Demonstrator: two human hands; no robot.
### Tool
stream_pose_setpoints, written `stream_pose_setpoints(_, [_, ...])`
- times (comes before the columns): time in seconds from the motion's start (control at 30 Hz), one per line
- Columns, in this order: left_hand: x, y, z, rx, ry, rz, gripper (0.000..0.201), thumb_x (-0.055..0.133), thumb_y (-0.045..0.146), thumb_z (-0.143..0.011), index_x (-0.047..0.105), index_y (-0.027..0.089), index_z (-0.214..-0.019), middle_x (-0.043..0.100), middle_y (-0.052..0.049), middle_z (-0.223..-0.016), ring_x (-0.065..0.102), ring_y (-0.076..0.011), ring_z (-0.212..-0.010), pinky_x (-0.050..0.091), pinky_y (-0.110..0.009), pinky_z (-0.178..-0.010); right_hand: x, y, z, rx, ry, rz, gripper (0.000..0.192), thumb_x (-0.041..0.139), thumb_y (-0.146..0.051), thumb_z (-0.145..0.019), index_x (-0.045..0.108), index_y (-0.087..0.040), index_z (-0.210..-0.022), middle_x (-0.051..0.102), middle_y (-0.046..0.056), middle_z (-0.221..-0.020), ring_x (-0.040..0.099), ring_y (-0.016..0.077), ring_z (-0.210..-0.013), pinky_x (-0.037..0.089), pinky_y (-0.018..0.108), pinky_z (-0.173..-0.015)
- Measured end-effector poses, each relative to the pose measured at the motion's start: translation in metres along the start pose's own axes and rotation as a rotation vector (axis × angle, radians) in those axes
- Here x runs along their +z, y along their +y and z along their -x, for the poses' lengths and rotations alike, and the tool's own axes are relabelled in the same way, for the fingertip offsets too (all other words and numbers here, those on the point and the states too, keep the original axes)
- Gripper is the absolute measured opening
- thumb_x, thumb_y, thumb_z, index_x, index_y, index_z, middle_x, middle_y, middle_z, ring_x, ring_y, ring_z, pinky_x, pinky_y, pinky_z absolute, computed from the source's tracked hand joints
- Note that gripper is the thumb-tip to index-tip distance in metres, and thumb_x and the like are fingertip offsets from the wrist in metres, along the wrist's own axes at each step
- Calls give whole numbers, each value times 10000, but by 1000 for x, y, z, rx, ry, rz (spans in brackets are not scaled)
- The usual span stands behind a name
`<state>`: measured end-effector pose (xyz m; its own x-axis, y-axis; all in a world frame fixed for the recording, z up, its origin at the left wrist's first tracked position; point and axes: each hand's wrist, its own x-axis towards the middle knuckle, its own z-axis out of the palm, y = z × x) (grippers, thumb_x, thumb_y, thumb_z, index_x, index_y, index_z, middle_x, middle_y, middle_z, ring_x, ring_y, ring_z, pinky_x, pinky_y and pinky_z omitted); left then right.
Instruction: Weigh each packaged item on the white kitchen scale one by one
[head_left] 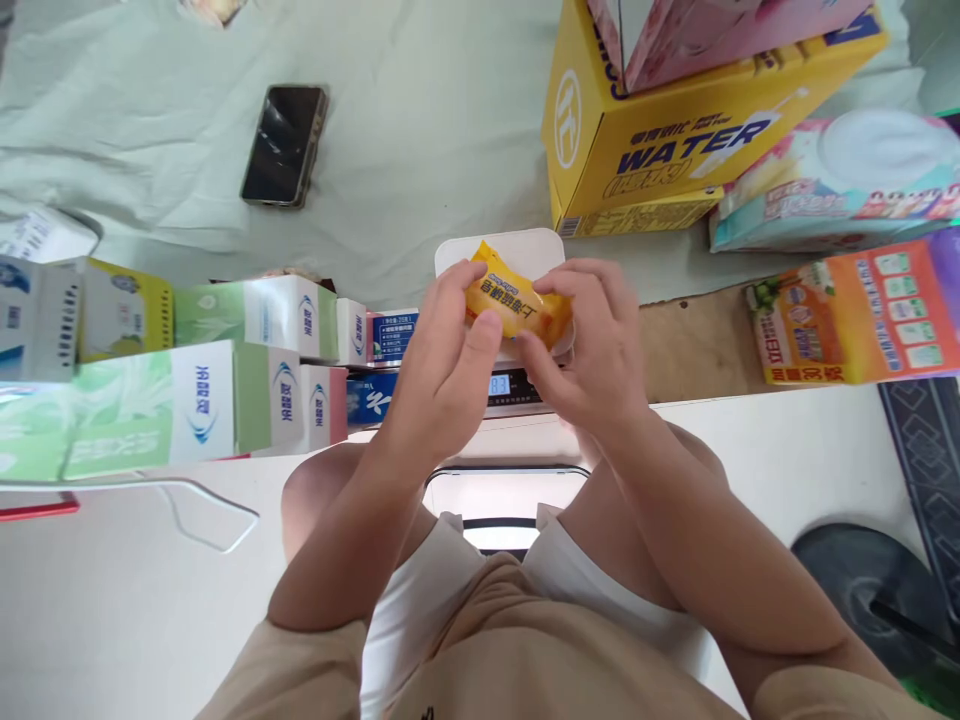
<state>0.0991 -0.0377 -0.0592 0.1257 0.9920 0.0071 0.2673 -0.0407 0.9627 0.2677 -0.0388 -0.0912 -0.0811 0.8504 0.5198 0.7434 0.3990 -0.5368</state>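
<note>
A yellow wrapped soap bar [517, 300] with dark Chinese lettering is held by its two ends between my hands. My left hand [457, 350] grips its left end between thumb and fingers. At the right end, my right hand [596, 340] pinches the wrapper in the same way. Directly below is a white digital scale [517, 243], its plate partly covered by the soap bar and my hands. The scale's lit display [499, 384] shows at its front edge, with part of the reading hidden by my left hand. Whether the soap bar touches the plate, I cannot tell.
Toothpaste-style boxes [202, 400] line the left side. A black phone [285, 145] lies on the pale green cloth [405, 120]. At the right stand a yellow WATER box [675, 130], a teal-and-pink pack [847, 185] and an orange pack [855, 315].
</note>
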Motion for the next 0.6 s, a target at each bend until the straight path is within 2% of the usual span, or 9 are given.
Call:
stream_pose_setpoints(0.13, [-6, 11, 7, 49, -41, -51, 479, 427, 555, -1085, 568, 243, -1421, 619, -101, -1504, 587, -256, -1410, 436, -475, -1246, 6, 0, 5, 24, -103, 86, 430, 631, -440, -936, 581, -236, -1310, 613, 148, -1437, 600, 307, -1306, 457, 491, -1071])
stream_pose_setpoints(0.27, [-30, 41, 21, 224, -274, -206, 287, 492, 386, -1072, 678, 211, -1203, 754, -71, -1297, 706, -221, -1220, 561, -373, -1072, 8, 1, 3, 64, -172, 133, 411, 620, -395, -916, 619, -233, -1294, 693, 120, -1355, 639, 294, -1213, 462, 444, -993])
stream_pose_setpoints(0.37, [-60, 63, 36, 346, -378, -235, 209, 570, 255, -1027, 661, 202, -1207, 782, -67, -1233, 749, -191, -1131, 611, -334, -1001, 9, 2, 1, 107, -145, 132, 380, 623, -346, -867, 658, -231, -1227, 735, 107, -1258, 668, 285, -1117, 478, 449, -975])
stream_pose_setpoints(0.5, [-103, 84, 67, 505, -360, -135, 297, 645, 169, -960, 663, 236, -1248, 799, -73, -1185, 770, -202, -1137, 673, -333, -964, 7, 1, -1, 87, -81, 107, 331, 630, -350, -856, 671, -233, -1163, 753, 105, -1181, 699, 292, -1078, 521, 502, -1003])
stream_pose_setpoints(0.57, [-121, 93, 88, 500, -259, -92, 304, 663, 181, -945, 704, 267, -1233, 811, -67, -1154, 786, -233, -1112, 702, -358, -898, 6, -3, -4, 58, -46, 87, 328, 645, -361, -860, 667, -221, -1156, 753, 116, -1173, 713, 296, -1102, 548, 507, -1011])
stream_pose_setpoints(0.6, [-129, 96, 99, 462, -141, -46, 277, 670, 211, -943, 739, 289, -1200, 817, -60, -1125, 796, -255, -1078, 711, -390, -865, 5, -6, -7, 47, -22, 74, 331, 654, -363, -858, 665, -214, -1154, 754, 120, -1170, 721, 294, -1101, 563, 504, -1006])
